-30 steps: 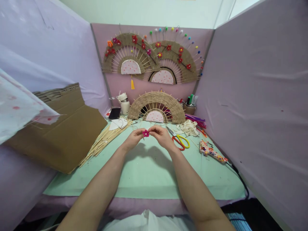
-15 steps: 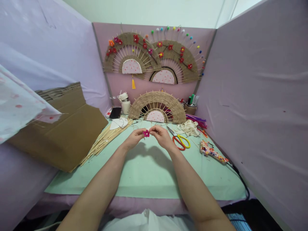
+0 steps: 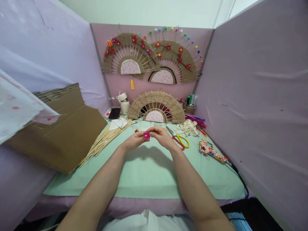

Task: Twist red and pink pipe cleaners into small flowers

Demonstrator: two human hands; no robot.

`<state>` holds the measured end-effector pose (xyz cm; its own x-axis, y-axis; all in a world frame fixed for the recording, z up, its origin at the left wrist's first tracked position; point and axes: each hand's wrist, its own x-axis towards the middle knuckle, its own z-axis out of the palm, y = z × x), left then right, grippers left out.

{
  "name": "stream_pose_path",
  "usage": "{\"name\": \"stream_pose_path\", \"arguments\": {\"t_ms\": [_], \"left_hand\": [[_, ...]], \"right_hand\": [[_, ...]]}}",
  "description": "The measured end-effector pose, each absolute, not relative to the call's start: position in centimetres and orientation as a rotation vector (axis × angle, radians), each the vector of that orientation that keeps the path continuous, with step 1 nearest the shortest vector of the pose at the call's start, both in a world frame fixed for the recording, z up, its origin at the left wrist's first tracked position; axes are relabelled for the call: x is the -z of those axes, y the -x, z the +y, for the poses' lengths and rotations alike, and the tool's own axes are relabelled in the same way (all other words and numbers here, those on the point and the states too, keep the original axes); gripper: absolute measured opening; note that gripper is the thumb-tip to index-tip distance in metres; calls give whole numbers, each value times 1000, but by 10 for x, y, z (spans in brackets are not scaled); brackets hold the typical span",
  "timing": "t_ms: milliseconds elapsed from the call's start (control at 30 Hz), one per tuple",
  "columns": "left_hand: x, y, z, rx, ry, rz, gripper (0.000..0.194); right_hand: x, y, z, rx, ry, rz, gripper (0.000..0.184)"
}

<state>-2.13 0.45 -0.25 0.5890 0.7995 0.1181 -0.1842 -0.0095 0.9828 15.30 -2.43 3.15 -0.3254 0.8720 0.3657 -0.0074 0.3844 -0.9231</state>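
Observation:
Between my two hands, above the middle of the table, is a small magenta flower with a pale centre. My left hand is closed on it from the left, thumb and fingers pinched together. From the right, the bent fingers of my right hand pinch at the flower's edge. A small red flower shows on the table just beyond my left fingers. Behind the hands stands a twine-woven half-round fan with thin sticks and a pink dotted centre.
Scissors with red and yellow handles lie right of my hands, near a floral-patterned glue gun and off-white fabric scraps. Thin wooden sticks and cardboard lie left. Two decorated fans hang behind.
My hands and the magenta flower have dropped slightly, and the flower faces the camera more fully. The red flower on the table now shows beyond my left hand.

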Motion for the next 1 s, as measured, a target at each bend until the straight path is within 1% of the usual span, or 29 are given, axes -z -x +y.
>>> {"name": "stream_pose_path", "arguments": {"t_ms": [200,433,600,667,867,1000], "left_hand": [[-3,20,-1,-835,-1268,531,23],[0,21,2,-863,-1286,516,22],[4,22,12,-1133,-1302,624,27],[2,22,13,-1206,-1395,684,25],[-9,19,6,-1239,-1635,810,24],[-7,19,9,-1418,-1681,855,21]], "right_hand": [[-29,-150,-24,-1174,710,-1621,10],[-26,-148,-22,-1085,744,-1615,9],[-19,-152,-11,-984,863,-1458,28],[-17,-153,-8,-978,917,-1398,26],[-17,-153,-9,-935,954,-1399,21],[-16,-151,-9,-960,999,-1391,21]]}}
